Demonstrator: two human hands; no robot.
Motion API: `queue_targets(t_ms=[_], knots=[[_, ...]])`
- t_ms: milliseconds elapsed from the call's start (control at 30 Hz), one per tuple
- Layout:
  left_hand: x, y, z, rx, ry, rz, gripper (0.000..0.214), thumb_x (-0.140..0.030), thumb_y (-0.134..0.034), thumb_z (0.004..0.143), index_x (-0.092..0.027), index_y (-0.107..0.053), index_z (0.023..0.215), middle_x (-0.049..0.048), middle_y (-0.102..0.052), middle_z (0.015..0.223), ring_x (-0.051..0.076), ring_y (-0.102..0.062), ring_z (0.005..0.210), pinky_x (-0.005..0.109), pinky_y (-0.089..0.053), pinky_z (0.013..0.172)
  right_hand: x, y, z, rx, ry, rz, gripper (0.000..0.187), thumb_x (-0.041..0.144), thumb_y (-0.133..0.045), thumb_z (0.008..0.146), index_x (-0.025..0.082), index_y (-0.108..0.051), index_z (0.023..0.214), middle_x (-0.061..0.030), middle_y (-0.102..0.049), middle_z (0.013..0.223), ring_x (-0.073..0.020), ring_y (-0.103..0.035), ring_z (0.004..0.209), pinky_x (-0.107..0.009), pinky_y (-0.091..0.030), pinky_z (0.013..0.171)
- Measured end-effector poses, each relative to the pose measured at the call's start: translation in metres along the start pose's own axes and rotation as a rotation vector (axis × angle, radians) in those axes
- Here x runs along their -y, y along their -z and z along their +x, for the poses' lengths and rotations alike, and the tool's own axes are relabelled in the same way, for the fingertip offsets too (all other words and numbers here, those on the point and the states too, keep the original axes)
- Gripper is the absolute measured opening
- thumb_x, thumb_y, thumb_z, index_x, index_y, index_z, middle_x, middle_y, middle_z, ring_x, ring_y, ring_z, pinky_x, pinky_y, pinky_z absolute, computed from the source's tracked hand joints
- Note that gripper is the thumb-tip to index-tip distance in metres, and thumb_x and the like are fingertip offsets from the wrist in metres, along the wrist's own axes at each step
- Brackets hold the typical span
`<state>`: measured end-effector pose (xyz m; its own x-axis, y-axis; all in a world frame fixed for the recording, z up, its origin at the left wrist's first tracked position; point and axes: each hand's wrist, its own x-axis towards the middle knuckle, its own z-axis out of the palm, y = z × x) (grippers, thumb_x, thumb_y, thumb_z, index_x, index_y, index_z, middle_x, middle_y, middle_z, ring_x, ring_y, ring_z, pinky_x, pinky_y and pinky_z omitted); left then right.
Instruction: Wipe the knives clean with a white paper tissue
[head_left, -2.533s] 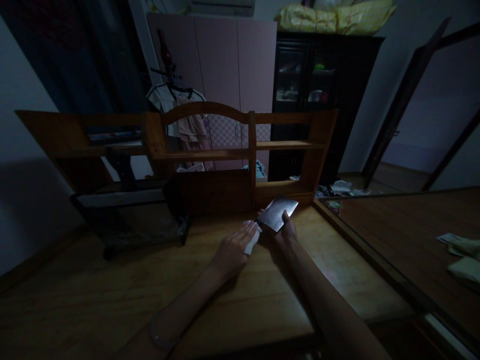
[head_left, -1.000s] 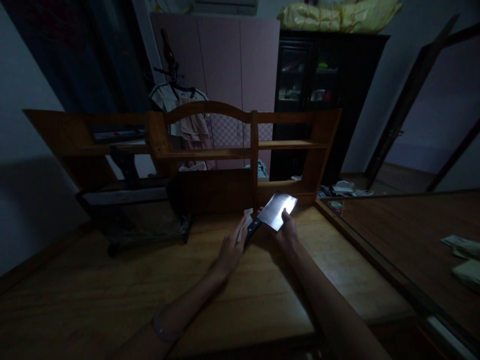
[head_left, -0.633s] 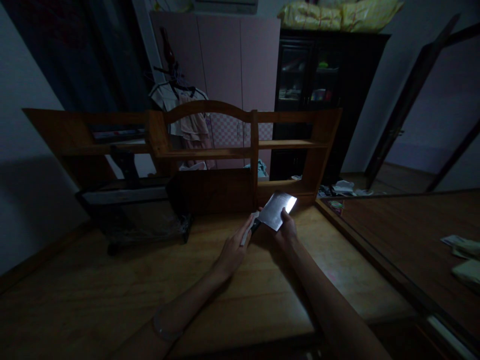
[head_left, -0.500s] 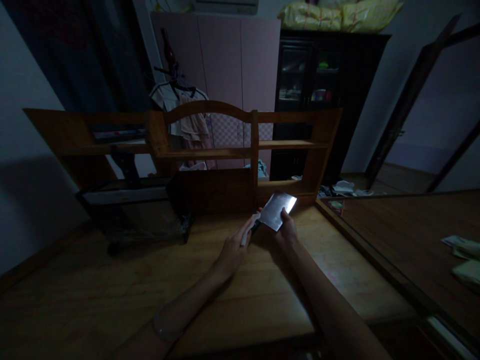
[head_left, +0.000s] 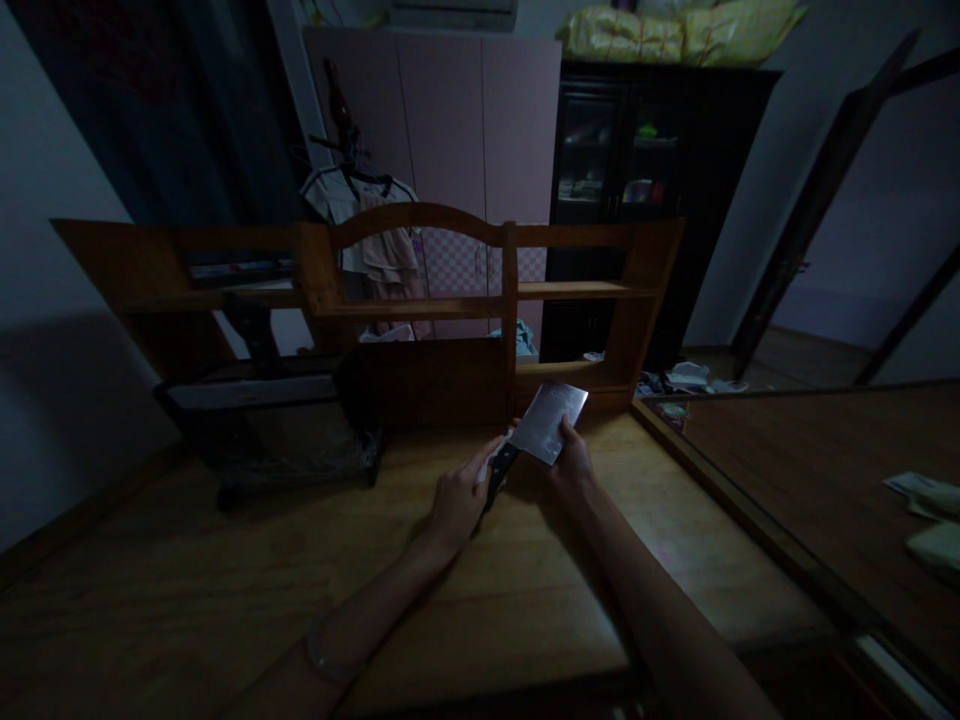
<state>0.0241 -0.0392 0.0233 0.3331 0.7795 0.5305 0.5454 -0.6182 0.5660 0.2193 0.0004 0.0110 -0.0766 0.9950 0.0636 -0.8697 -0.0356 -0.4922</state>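
Note:
A cleaver (head_left: 550, 420) with a broad, shiny blade and a black riveted handle (head_left: 501, 468) is held above the wooden desk. My right hand (head_left: 575, 465) grips the blade, with the thumb on its upper face and the other fingers hidden beneath. Along the handle lies my left hand (head_left: 456, 510), its fingers closed on a thin white cloth or tissue (head_left: 489, 460) pressed against the handle's side. The handle's lower end shows past my left fingers.
A wooden shelf unit (head_left: 510, 300) stands along the desk's (head_left: 420, 620) far edge. At the left is a dark-framed box (head_left: 262, 420) with plastic wrap. A raised wooden edge (head_left: 727, 500) runs down the right side; papers (head_left: 934, 495) lie beyond it.
My left hand has slid slightly back and left with the white cloth, so more of the black handle shows. The cleaver has shifted slightly left.

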Motion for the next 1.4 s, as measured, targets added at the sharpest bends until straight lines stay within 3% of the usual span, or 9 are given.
queue_targets(t_ms=[233, 433, 767, 1067, 1233, 1400], knots=[[0.005, -0.003, -0.002, 0.076, -0.166, 0.057, 0.052, -0.009, -0.042, 0.086, -0.032, -0.044, 0.133, -0.0028, -0.05, 0.135, 0.017, -0.052, 0.118, 0.032, -0.043, 0.099, 0.001, 0.002, 0.001, -0.018, -0.009, 0.002, 0.055, 0.048, -0.036, 0.09, 0.003, -0.051, 0.118, -0.0194, -0.068, 0.103, -0.0296, -0.064, 0.099, -0.051, -0.047, 0.09], [0.008, -0.003, 0.0, 0.108, -0.134, 0.038, 0.039, -0.014, -0.04, 0.09, -0.031, -0.053, 0.123, -0.0025, -0.056, 0.128, 0.018, -0.056, 0.113, 0.032, -0.048, 0.093, 0.0, 0.002, 0.0, -0.022, -0.015, -0.019, 0.056, 0.049, -0.038, 0.089, 0.004, -0.051, 0.118, -0.0195, -0.068, 0.103, -0.0306, -0.063, 0.101, -0.053, -0.047, 0.089], [0.011, 0.002, -0.002, 0.142, -0.185, -0.028, 0.065, 0.002, -0.041, 0.079, -0.034, -0.045, 0.132, -0.0045, -0.046, 0.137, 0.016, -0.047, 0.123, 0.034, -0.04, 0.104, 0.001, -0.004, -0.004, -0.008, 0.002, -0.003, 0.055, 0.048, -0.037, 0.09, 0.004, -0.051, 0.118, -0.0198, -0.067, 0.104, -0.0303, -0.063, 0.101, -0.051, -0.047, 0.09], [0.011, 0.002, 0.0, 0.136, -0.234, 0.007, 0.066, 0.003, -0.041, 0.078, -0.033, -0.044, 0.133, -0.004, -0.047, 0.136, 0.016, -0.047, 0.123, 0.034, -0.04, 0.104, 0.001, -0.006, -0.007, -0.003, 0.018, 0.004, 0.053, 0.047, -0.037, 0.09, 0.005, -0.05, 0.12, -0.0192, -0.067, 0.105, -0.0302, -0.062, 0.104, -0.051, -0.046, 0.092], [0.01, 0.002, 0.0, 0.156, -0.21, 0.092, 0.066, 0.005, -0.044, 0.075, -0.03, -0.046, 0.131, -0.0008, -0.051, 0.133, 0.02, -0.055, 0.115, 0.035, -0.048, 0.095, 0.004, 0.0, -0.004, -0.013, -0.009, 0.013, 0.056, 0.049, -0.039, 0.089, 0.004, -0.05, 0.12, -0.0204, -0.066, 0.107, -0.0303, -0.061, 0.105, -0.051, -0.044, 0.094], [0.009, 0.003, -0.001, 0.151, -0.306, 0.097, 0.073, 0.008, -0.04, 0.071, -0.029, -0.041, 0.134, -0.0005, -0.043, 0.14, 0.017, -0.051, 0.12, 0.034, -0.045, 0.1, 0.012, 0.011, 0.0, 0.005, -0.003, 0.003, 0.06, 0.052, -0.035, 0.089, 0.004, -0.048, 0.122, -0.022, -0.062, 0.114, -0.0314, -0.059, 0.109, -0.054, -0.042, 0.095]])
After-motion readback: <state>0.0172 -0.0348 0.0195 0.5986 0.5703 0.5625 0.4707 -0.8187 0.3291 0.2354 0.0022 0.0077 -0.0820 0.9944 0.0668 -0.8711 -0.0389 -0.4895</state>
